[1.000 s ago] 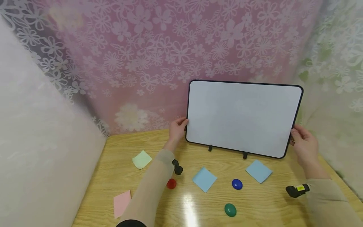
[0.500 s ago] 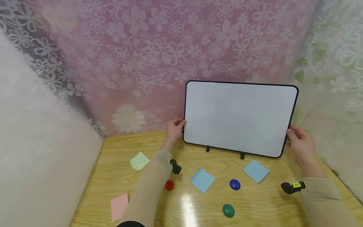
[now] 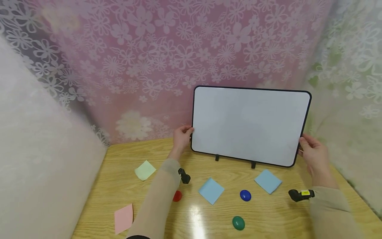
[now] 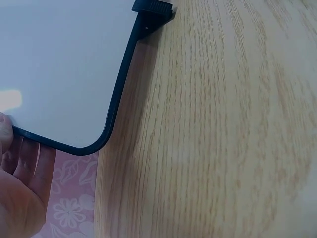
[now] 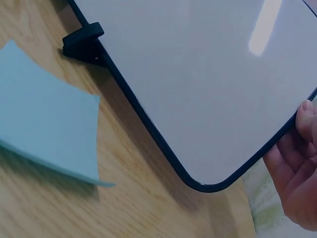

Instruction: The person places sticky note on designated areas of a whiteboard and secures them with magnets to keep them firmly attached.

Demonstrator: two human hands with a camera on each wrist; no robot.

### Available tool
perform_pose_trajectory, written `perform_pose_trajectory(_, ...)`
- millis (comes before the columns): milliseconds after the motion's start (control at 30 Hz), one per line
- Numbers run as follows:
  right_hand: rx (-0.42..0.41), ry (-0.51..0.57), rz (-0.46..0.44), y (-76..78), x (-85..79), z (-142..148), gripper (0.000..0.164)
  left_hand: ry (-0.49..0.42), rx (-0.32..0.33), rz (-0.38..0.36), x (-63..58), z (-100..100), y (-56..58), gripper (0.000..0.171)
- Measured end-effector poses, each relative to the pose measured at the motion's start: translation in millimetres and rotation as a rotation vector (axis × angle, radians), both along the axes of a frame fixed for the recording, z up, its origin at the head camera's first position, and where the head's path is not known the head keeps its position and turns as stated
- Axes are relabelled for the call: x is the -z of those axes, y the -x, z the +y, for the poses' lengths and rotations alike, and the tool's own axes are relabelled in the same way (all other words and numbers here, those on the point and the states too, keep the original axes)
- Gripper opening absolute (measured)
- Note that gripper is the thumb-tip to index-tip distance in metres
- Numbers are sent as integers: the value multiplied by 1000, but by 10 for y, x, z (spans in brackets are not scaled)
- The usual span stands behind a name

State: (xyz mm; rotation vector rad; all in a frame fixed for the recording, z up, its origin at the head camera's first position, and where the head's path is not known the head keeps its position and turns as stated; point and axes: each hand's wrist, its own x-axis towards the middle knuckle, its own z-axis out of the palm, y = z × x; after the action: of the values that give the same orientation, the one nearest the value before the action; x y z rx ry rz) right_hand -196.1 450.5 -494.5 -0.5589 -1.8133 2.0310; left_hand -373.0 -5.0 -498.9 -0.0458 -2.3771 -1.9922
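Note:
A whiteboard (image 3: 250,124) with a thin black frame stands upright at the back of the table, propped on two small black feet (image 3: 253,164). My left hand (image 3: 181,138) pinches its left edge low down, thumb on the white face and fingers behind, as the left wrist view shows. On the opposite side my right hand (image 3: 317,156) grips the right edge the same way. In the right wrist view the thumb (image 5: 307,116) lies at the frame and the fingers go behind the board. The board's back is hidden.
On the wooden table (image 3: 167,225) before the board lie two blue sticky notes (image 3: 211,191), a green note (image 3: 145,170) and a pink note (image 3: 123,219). Blue (image 3: 245,195), green (image 3: 238,223) and red (image 3: 177,196) round magnets lie among them. Flowered curtains hang behind.
The whole view has shifted slightly, so the board, hands and notes appear a little further left. Both hands keep their hold on the whiteboard's edges.

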Motion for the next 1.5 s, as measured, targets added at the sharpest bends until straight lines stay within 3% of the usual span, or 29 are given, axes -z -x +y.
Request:
perform_pose_trajectory(333,2,22,-44,92,38,-87,52,-4,-25,-21,-1,-158,-69,21)
perform_pose_trajectory(633,2,19,-69,146,36,-156,55,12,-52,-23,-14,-278,-211,20)
perform_pose_trajectory(900,-7,20,-59,199,41,-233,56,-31,-33,-29,25,-425,-297,19)
perform_pose_trajectory(1167,-58,-40,-110,244,24,-352,59,-24,-72,-27,91,-593,-362,16)
perform_pose_trajectory(1500,2,-45,-131,220,-23,-483,52,-36,-72,-13,72,-708,-459,19)
